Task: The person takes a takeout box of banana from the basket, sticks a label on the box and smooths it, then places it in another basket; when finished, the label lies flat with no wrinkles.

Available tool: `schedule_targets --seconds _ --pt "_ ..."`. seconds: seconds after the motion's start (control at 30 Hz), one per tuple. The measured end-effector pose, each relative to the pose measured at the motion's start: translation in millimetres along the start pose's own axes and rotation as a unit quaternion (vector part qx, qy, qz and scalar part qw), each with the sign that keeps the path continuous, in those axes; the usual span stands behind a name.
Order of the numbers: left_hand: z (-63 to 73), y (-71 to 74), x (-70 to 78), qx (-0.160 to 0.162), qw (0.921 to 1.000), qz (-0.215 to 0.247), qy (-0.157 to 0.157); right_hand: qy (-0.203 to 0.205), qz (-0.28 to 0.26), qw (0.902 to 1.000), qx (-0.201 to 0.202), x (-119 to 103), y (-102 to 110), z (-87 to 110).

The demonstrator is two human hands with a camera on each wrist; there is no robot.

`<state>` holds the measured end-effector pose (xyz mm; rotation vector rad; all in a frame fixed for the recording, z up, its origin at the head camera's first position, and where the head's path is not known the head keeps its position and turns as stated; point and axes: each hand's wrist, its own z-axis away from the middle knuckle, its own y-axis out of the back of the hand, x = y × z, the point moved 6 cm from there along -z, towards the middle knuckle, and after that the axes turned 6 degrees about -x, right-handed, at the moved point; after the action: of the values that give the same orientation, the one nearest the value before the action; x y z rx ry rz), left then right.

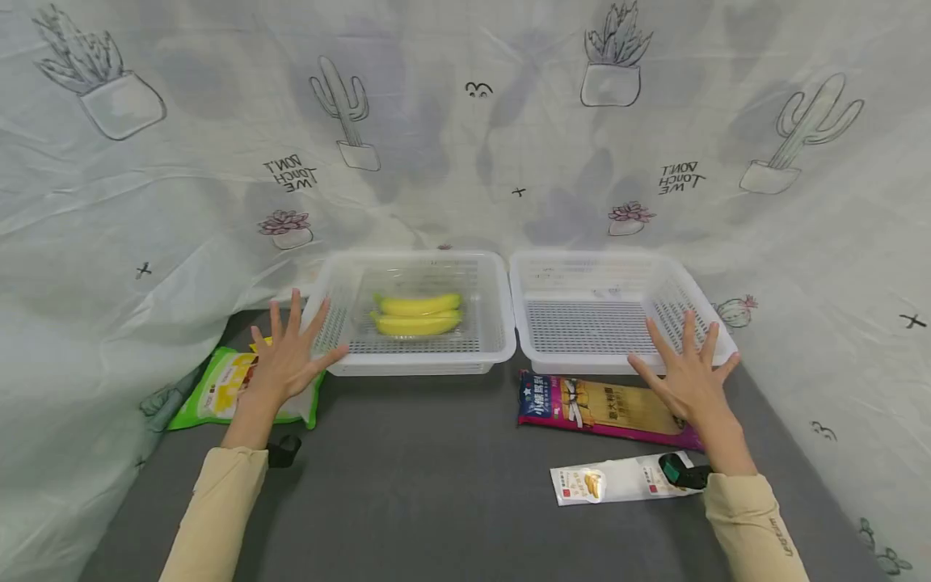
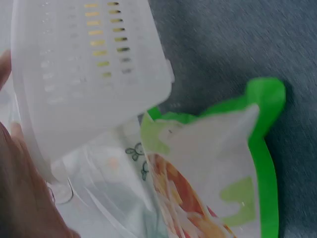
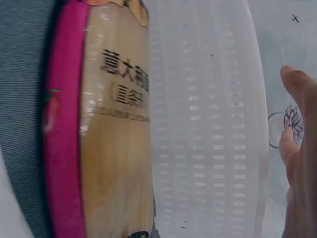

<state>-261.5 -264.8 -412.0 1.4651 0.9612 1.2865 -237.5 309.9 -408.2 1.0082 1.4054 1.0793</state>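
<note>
My left hand (image 1: 287,364) and right hand (image 1: 691,380): spread, holding nothing | spaghetti packet (image 1: 611,408): on the desk (image 1: 422,469), before the right white basket (image 1: 575,360) | likely slick, stiff, brittle; best gripped mid-length

Left hand (image 1: 287,364) and right hand (image 1: 687,380) both spread, well apart.
Backs up, fingers (image 1: 294,314) straight and fanned, thumbs (image 1: 334,356) pointing inward. Left arm (image 1: 218,509) and right arm (image 1: 752,517) reach forward, angled slightly inward, tan-sleeved to just short of the wrists (image 1: 250,419).

Tabletop workspace (image 1: 414,469), cactus-print cloth surround (image 1: 436,170)
</note>
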Motion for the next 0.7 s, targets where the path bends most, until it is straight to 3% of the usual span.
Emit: schedule_targets --seconds 0.23,0.33,0.43,0.57,0.7 --pt "-0.1 -2.5 -4.1 -0.031 0.9978 0.041 -0.042 0.02 0.012 0.9997 -0.006 -13 -5 15.4" --pt "-3.0 -2.7 -3.8 -0.067 0.9923 0.085 -0.06 0.039 0.007 0.9992 -0.011 -23 -6 21.2" --pt "-3.7 -1.4 -7.5 -0.095 0.9857 0.128 -0.056 0.068 -0.002 0.9976 -0.013 -37 -7 24.7" --pt "-3.4 2.3 -15.1 -0.086 0.9833 0.154 -0.044 0.107 -0.022 0.9939 -0.016 -55 -10 27.4" --pt "-2.6 5.3 -18.4 -0.061 0.9865 0.143 -0.051 0.135 -0.056 0.989 -0.021 -70 -13 30.3"
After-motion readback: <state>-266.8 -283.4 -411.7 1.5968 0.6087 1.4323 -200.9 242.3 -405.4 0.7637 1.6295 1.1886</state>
